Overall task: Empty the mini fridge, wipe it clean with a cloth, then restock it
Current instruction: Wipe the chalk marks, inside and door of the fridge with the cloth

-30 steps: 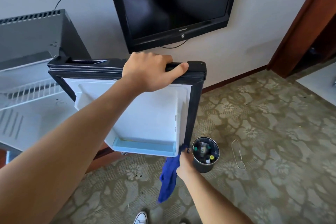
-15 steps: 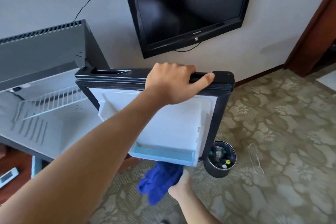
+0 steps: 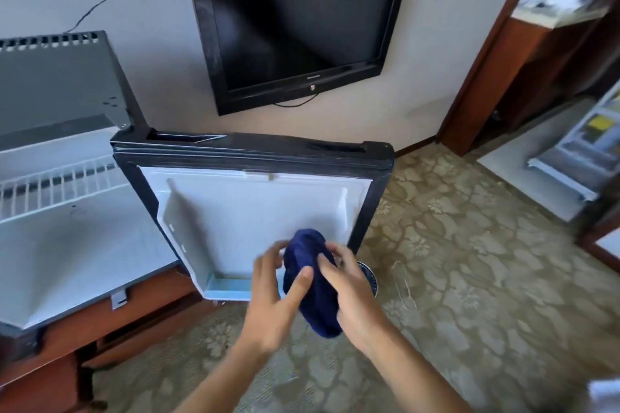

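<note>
Head view shows both my hands, left hand [image 3: 271, 292] and right hand [image 3: 352, 292], pinching the blue cloth [image 3: 310, 282] before the open fridge door [image 3: 255, 211], so I think wiping comes next.

Cloth [image 3: 310, 282]: dark blue, bunched, in front of the door's lower edge.
Fridge door [image 3: 255, 211]: open, white liner, black gasket.
Fridge interior [image 3: 67, 238]: white, wire shelf.

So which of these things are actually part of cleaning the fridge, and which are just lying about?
Part of the job:
blue cloth, held by the left hand and right hand
open fridge door
fridge interior with wire shelf

Just lying about:
wall TV
wire hanger on the carpet
</note>
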The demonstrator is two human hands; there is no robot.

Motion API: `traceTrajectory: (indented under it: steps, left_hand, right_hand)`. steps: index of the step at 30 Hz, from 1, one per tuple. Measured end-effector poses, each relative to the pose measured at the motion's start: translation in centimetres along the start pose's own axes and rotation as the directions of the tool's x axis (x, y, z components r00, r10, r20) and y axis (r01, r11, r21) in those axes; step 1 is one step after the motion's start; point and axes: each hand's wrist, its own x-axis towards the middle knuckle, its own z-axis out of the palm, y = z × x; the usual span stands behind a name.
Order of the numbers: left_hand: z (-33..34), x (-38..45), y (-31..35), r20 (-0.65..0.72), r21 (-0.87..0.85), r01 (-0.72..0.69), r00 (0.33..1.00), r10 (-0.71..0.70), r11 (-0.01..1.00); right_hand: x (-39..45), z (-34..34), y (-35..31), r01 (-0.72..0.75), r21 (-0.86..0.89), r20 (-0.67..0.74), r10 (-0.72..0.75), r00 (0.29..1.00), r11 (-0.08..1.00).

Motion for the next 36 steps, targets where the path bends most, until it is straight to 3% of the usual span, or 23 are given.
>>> traceTrajectory:
  steps: [1, 2, 3, 4, 5, 6, 7, 9, 10, 11, 12, 14, 15, 17, 20, 23, 26, 32, 36]
  left_hand:
    - [0.6, -0.2, -0.9, 0.116, -0.251, 0.232, 0.971, -0.209, 0.940]
    - [1.2, -0.2, -1.1, 0.252, -0.437, 0.411, 0.910, -0.330, 0.800]
    - [1.6, -0.1, -1.1, 0.348, -0.550, 0.525, 0.851, -0.394, 0.649]
    - [2.0, -0.1, -0.6, 0.412, -0.618, 0.585, 0.810, -0.418, 0.525]
    - [2.2, 0.1, -0.2, 0.419, -0.656, 0.597, 0.797, -0.435, 0.463]
    - [2.3, 0.5, 0.2, 0.409, -0.675, 0.587, 0.802, -0.434, 0.448]
    - [2.3, 1.0, 0.5, 0.387, -0.671, 0.575, 0.810, -0.441, 0.468]
    - [2.2, 2.6, 0.5, 0.315, -0.675, 0.526, 0.840, -0.442, 0.518]
    - [2.3, 3.3, 0.9, 0.263, -0.672, 0.489, 0.859, -0.439, 0.556]
    - [2.5, 4.0, 1.6, 0.189, -0.648, 0.444, 0.881, -0.435, 0.619]
    - [3.1, 4.7, 2.3, 0.112, -0.627, 0.386, 0.904, -0.412, 0.676]
    - [4.5, 5.8, 3.8, 0.011, -0.591, 0.301, 0.930, -0.366, 0.748]
    - [5.4, 6.2, 4.5, -0.015, -0.571, 0.281, 0.936, -0.353, 0.771]
    - [6.6, 7.3, 5.8, -0.074, -0.485, 0.197, 0.961, -0.265, 0.852]
    - [7.7, 8.1, 7.1, -0.184, -0.231, -0.015, 0.982, -0.029, 0.973]
    - [8.5, 7.7, 6.7, -0.222, -0.085, -0.149, 0.967, 0.127, 0.985]
    - [8.3, 7.9, 5.0, -0.241, -0.069, -0.099, 0.967, 0.079, 0.993]
    - [7.6, 8.6, 1.6, -0.210, -0.283, 0.033, 0.973, -0.096, 0.958]
    - [8.3, 7.5, -5.5, -0.183, -0.204, 0.201, 0.954, -0.239, 0.958]
  right_hand:
    - [-0.2, 0.4, -0.9, 0.085, -0.148, 0.053, -0.078, 0.996, 0.985]
    - [-0.4, 0.8, -1.9, 0.169, -0.332, 0.115, -0.138, 0.984, 0.928]
    - [-0.2, 0.9, -2.5, 0.247, -0.558, 0.190, -0.167, 0.967, 0.792]
    - [-0.2, 1.1, -3.1, 0.319, -0.751, 0.288, -0.148, 0.946, 0.578]
    - [-0.2, 1.1, -4.1, 0.414, -0.846, 0.393, -0.131, 0.910, 0.336]
    - [-0.2, 0.9, -5.7, 0.501, -0.856, 0.482, -0.152, 0.863, 0.130]
    - [-0.2, 0.6, -7.6, 0.575, -0.818, 0.553, -0.244, 0.796, 0.019]
    - [1.0, -0.4, -12.0, 0.672, -0.737, 0.588, -0.558, 0.586, -0.070]
    - [2.1, -0.7, -14.1, 0.673, -0.726, 0.552, -0.704, 0.447, -0.142]
    - [3.5, -0.7, -16.2, 0.628, -0.756, 0.499, -0.784, 0.369, -0.185]
    - [5.1, -0.4, -17.9, 0.569, -0.805, 0.453, -0.793, 0.407, -0.168]
    - [8.1, 1.0, -19.8, 0.406, -0.903, 0.406, -0.592, 0.696, -0.142]
    - [9.3, 1.5, -19.9, 0.333, -0.922, 0.386, -0.451, 0.805, -0.195]
    - [10.5, 2.2, -19.8, 0.273, -0.920, 0.356, -0.311, 0.881, -0.280]
    - [10.8, 2.3, -19.8, 0.288, -0.904, 0.386, -0.312, 0.868, -0.317]
    - [10.7, 2.0, -19.3, 0.321, -0.865, 0.449, -0.306, 0.840, -0.387]
    - [10.8, 1.7, -18.9, 0.347, -0.845, 0.488, -0.319, 0.813, -0.407]
    - [11.3, 1.7, -18.9, 0.367, -0.836, 0.508, -0.325, 0.797, -0.408]
    - [10.6, 1.4, -18.2, 0.383, -0.825, 0.536, -0.358, 0.764, -0.416]
